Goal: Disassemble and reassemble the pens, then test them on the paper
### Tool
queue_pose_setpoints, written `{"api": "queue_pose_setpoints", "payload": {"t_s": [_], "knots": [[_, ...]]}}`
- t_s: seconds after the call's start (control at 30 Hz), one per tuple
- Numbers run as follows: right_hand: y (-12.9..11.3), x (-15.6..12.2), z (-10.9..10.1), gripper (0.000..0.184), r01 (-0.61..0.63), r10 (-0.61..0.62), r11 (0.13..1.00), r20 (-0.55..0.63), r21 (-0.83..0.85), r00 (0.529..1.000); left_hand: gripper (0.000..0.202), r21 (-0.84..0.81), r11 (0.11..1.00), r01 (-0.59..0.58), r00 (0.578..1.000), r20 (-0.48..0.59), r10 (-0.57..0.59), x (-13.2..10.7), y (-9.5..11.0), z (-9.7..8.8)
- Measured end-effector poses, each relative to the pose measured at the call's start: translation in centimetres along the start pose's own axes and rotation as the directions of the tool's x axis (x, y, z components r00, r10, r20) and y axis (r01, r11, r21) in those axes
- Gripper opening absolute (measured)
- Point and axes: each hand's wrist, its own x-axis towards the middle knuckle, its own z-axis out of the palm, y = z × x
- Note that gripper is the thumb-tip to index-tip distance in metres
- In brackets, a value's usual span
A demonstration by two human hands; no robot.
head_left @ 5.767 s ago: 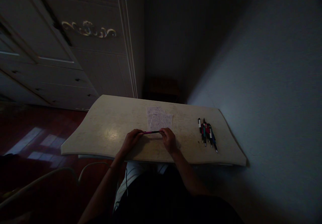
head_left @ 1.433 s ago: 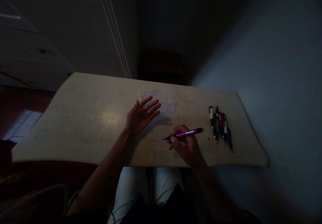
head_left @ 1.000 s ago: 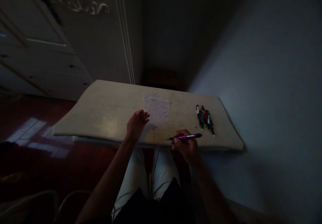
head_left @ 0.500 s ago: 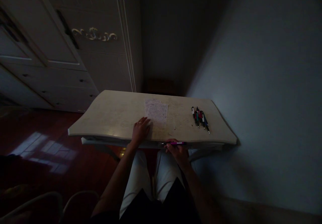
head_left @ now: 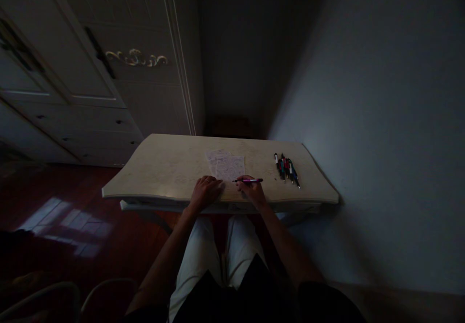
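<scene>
While the right hand (head_left: 253, 192) stands a little right of the middle of the frame, its grip is closed around a purple pen (head_left: 251, 180), which lies nearly level across the picture, its point toward the left and its dark end toward the right. The point is at the lower part of two sheets of paper (head_left: 229, 166), covered with fine marks, near the centre of the frame; whether it touches them, I cannot tell. The left hand (head_left: 205, 191) lies palm down just left of the pen, at the lower left part of the sheets; how wide its grip is, the dim light does not let me tell. The sheets overlap each other on the pale tabletop (head_left: 170, 163). Right of the right hand, and apart from it, a group of pens (head_left: 286, 169) lies close together, with white, red, green and blue among their colours. In the upper left of the frame stands a cabinet (head_left: 148, 32) with a curled ornament (head_left: 135, 60), a bluish wall (head_left: 381, 129) fills the right side, and the reddish floor (head_left: 119, 236) shows in the lower left
</scene>
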Motion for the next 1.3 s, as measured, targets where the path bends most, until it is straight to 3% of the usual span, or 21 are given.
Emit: {"api": "queue_pose_setpoints", "payload": {"t_s": [0.13,0.27,0.53,0.8,1.3], "knots": [[1.0,3.1,1.1,0.031,-0.004,0.004,0.999,-0.010,-0.050,1.000,0.030,0.026,0.999,-0.020,1.000,0.014,0.020,0.2,0.1,0.1],[2.2,4.1,1.8,0.028,0.030,-0.034,0.991,-0.032,-0.131,0.999,0.027,0.043,0.999,-0.012,1.000,0.028,0.011,0.3,0.4,0.0],[2.4,3.5,1.5,0.025,0.093,-0.101,0.925,0.000,-0.369,0.995,0.027,0.019,1.000,0.017,1.000,0.018,-0.017,0.4,0.3,0.2],[1.9,3.6,1.6,0.026,0.224,-0.198,0.878,0.107,-0.422,0.974,0.028,0.018,0.998,0.062,0.997,0.037,-0.063,0.5,0.1,0.4],[1.4,3.3,1.7,0.023,0.196,-0.161,0.839,0.112,-0.508,0.981,0.027,-0.004,0.996,0.085,0.996,0.040,-0.085,0.6,0.5,-0.2]]}}
